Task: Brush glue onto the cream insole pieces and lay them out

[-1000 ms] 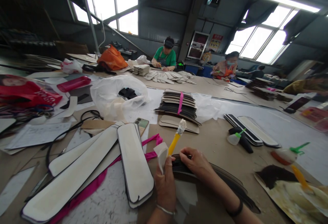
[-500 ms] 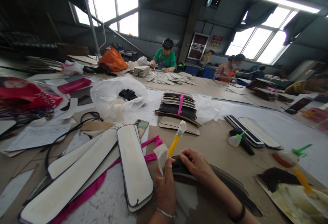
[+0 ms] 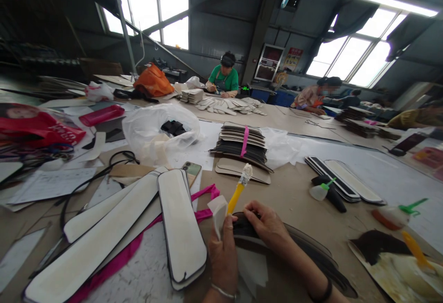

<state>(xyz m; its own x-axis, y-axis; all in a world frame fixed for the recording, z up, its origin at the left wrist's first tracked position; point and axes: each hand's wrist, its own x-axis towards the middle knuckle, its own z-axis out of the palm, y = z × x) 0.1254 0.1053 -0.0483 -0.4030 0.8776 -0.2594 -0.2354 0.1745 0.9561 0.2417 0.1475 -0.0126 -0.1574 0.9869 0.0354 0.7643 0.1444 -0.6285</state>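
Under right hand [image 3: 266, 222], dark pieces [image 3: 308, 244], part-hidden

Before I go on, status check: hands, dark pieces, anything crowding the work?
Left hand gripping yellow-handled brush, white slip alongside. Right hand over dark pieces, grip unclear. Pink strap and pale panels close by left hand.

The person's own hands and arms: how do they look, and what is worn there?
Both hands are ungloved, and no sleeves show on the forearms. The left hand has a silver-coloured bangle at its wrist; the right hand, a dark band.
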